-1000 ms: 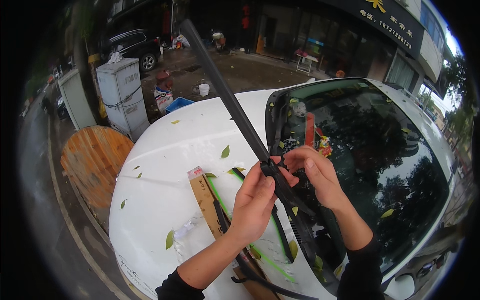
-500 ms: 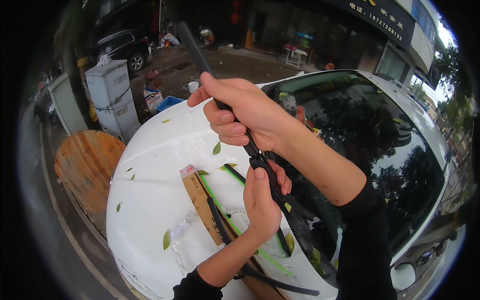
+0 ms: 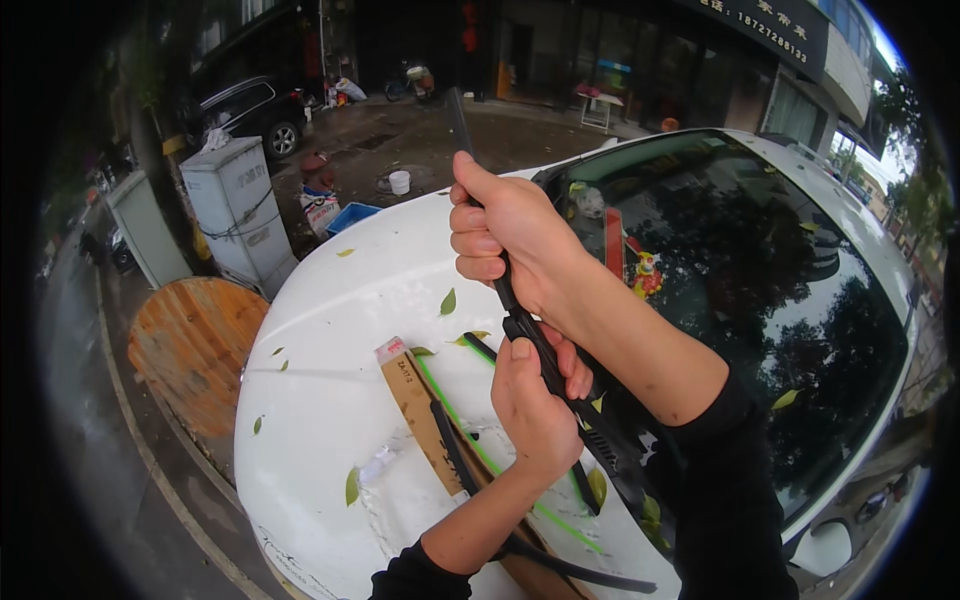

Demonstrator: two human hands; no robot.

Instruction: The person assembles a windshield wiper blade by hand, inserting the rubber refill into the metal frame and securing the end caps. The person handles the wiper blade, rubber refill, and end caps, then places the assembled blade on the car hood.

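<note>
A black wiper blade (image 3: 459, 122) is held at a steep tilt above the white car hood (image 3: 320, 320). My right hand (image 3: 515, 235) is closed in a fist around its upper part, thumb pointing up along it. Lower down, my left hand (image 3: 535, 405) grips the black wiper piece near a joint, thumb on the near side and fingertips round the far side. On the hood below lie a brown cardboard sleeve (image 3: 408, 395), green strips (image 3: 440, 388) and another black wiper blade (image 3: 600, 577), partly hidden by my left forearm.
The dark windshield (image 3: 740, 290) rises at the right, with a side mirror (image 3: 824, 548) at lower right. Green leaves (image 3: 448, 301) are scattered over the hood. Beyond its left edge stand a wooden disc (image 3: 195, 350) and grey metal cabinets (image 3: 228, 205); a white bucket (image 3: 400, 182) sits farther off.
The held wiper blade's upper end has swung to the right and lower in view. My right fist has moved right and slightly down, its index finger now curled in. The whole view has shifted a little.
</note>
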